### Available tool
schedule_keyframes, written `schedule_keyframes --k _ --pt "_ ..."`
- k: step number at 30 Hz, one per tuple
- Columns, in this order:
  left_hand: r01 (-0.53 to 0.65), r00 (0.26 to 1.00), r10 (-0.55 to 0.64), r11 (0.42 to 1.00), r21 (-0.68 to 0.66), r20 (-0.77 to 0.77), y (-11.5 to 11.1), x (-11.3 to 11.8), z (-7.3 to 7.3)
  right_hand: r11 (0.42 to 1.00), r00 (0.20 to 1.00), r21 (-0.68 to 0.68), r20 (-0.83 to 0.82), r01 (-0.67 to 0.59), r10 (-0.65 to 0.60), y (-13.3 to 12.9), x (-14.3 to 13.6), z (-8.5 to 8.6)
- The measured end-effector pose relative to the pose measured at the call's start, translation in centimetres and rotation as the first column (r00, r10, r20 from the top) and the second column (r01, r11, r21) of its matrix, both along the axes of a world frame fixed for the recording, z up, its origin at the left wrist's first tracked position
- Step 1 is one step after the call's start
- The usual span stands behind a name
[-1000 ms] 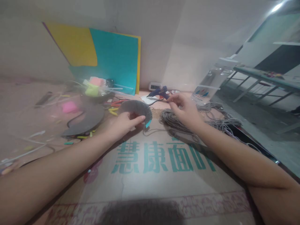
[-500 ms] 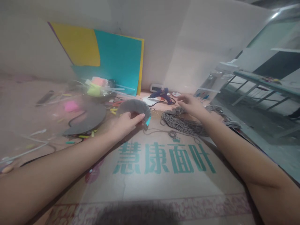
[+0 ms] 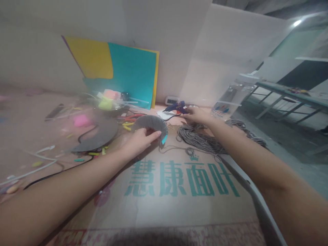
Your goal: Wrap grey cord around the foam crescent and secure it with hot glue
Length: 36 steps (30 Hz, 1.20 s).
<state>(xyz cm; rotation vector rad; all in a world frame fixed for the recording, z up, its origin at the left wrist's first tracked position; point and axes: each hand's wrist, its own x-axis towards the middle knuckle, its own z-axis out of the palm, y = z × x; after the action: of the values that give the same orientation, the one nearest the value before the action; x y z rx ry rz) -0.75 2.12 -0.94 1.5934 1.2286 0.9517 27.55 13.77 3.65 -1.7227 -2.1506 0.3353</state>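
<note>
My left hand (image 3: 142, 139) pinches a curved ring piece (image 3: 150, 122) wrapped in grey cord, with a bare turquoise tip at its right end. My right hand (image 3: 196, 115) is at the back of the table, its fingers closed around the handle of a dark blue hot glue gun (image 3: 176, 107). The gun's nozzle points left over a white piece (image 3: 162, 114). Below my right forearm lies a bundle of grey cord (image 3: 198, 138); a loose strand runs from it towards the ring piece.
A printed cardboard sheet (image 3: 179, 208) covers the front. On the left are a grey curved piece (image 3: 101, 138), a pink lump (image 3: 82, 120) and scraps. Coloured sheets (image 3: 133, 71) lean on the back wall. A clear plastic bottle (image 3: 230, 99) stands at right.
My right hand has moved left and down from above the cord bundle to the glue gun's handle. My left hand keeps hold of the ring piece. The view has tilted slightly up.
</note>
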Motion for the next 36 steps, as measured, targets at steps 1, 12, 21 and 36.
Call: schedule_keyframes --k 1,12,21,36 --pt "0.001 1.000 -0.001 1.000 -0.002 0.008 0.0 0.0 -0.1 1.000 1.000 -0.010 0.002 0.005 -0.005 0.4 -0.4 -0.1" --pt "0.024 1.000 -0.024 1.000 0.007 -0.017 -0.2 0.1 0.6 0.989 0.988 0.045 -0.077 0.141 -0.137 1.7 -1.8 -0.3" --pt "0.039 0.998 -0.040 0.999 0.013 0.058 0.1 0.1 0.0 0.982 0.962 0.098 -0.237 0.160 -0.133 -5.2 -0.5 1.7" --pt "0.072 0.995 -0.071 0.997 -0.017 0.075 0.1 -0.4 0.2 0.957 0.708 0.217 -0.646 -0.191 0.287 -12.1 -7.6 -3.5"
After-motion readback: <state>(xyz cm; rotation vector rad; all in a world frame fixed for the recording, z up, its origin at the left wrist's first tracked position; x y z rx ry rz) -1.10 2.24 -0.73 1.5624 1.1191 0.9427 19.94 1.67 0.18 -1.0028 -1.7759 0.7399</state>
